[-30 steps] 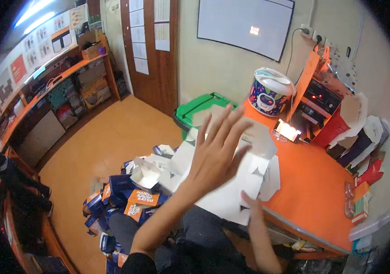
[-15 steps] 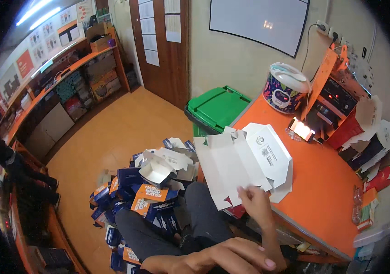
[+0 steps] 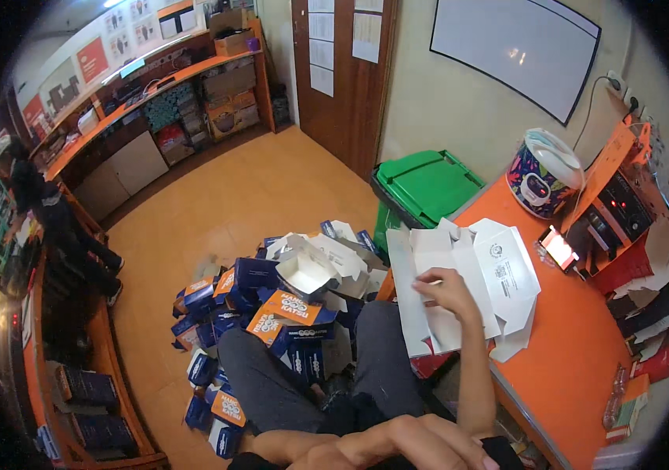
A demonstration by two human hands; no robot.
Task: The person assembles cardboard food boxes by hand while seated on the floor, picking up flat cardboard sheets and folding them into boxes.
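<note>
A white unfolded cardboard box (image 3: 460, 254) lies on further flat box blanks (image 3: 511, 270) at the near-left edge of the orange table. Its left side panel is tilted up. Over its middle is my right hand (image 3: 450, 291), the fingers bent and apart at the panel's crease; whether the fingertips press on the card is hard to see. My left hand (image 3: 428, 439) is close to the camera at the lower edge, reaching across by my right forearm, its fingers stretched out and partly cut off. Nothing shows in it.
A heap of blue and orange folded boxes (image 3: 295, 305) lies on the floor left of my legs. On the orange table (image 3: 562, 368) stand a rice cooker (image 3: 546, 172) and a lit phone (image 3: 559, 249). A green lidded bin (image 3: 428, 188) is behind. A person (image 3: 52, 211) stands far left.
The view has swung left, bringing the person into sight. My right hand has moved from the box's near edge to over its middle. The left panel has come up from lying flatter.
</note>
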